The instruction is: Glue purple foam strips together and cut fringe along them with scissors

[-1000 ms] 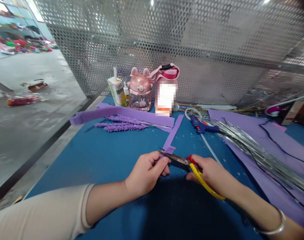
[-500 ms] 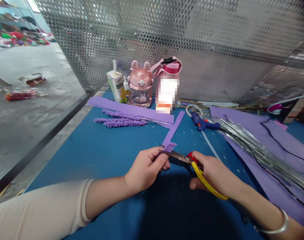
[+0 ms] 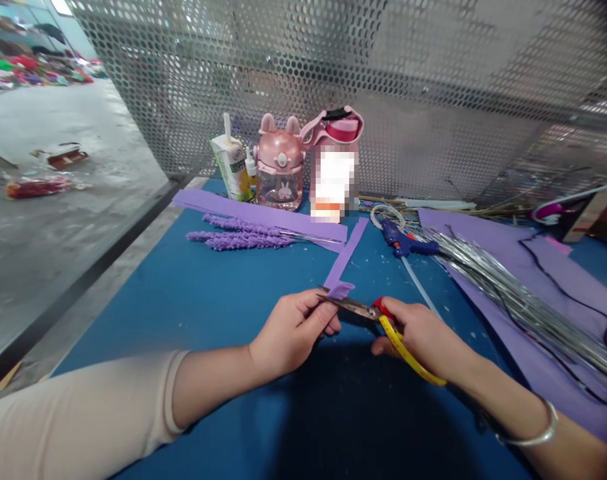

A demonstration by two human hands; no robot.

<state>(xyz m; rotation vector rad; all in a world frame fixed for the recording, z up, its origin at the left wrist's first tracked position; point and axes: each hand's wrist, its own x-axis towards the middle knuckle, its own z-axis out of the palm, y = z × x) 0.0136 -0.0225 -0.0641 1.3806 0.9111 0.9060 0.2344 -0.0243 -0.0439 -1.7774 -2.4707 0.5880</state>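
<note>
My left hand [image 3: 297, 328] pinches the near end of a narrow purple paper strip [image 3: 350, 252] between thumb and fingers. My right hand [image 3: 417, 331] is closed around the red handle of a pair of scissors [image 3: 353, 306]. The scissor blades lie across the strip, right by my left fingertips, with a small flap of strip sticking up over them. A yellow measuring tape [image 3: 408, 357] hangs in a curve from the scissors by my right hand. Beyond the strip lie purple lavender-like stems [image 3: 246, 237] and a wider stack of purple strips [image 3: 263, 215].
A blue glue gun [image 3: 408, 245], silver wires [image 3: 513, 287] and a purple sheet [image 3: 483, 233] occupy the right side. At the back stand a drink carton [image 3: 233, 170], a bunny-eared bottle [image 3: 282, 163] and a pink bottle [image 3: 333, 133]. Behind them rises a perforated metal panel [image 3: 233, 67].
The scissors have closed a little on the strip, and my right hand has shifted slightly left. My left hand keeps its pinch; the whole view has moved slightly.
</note>
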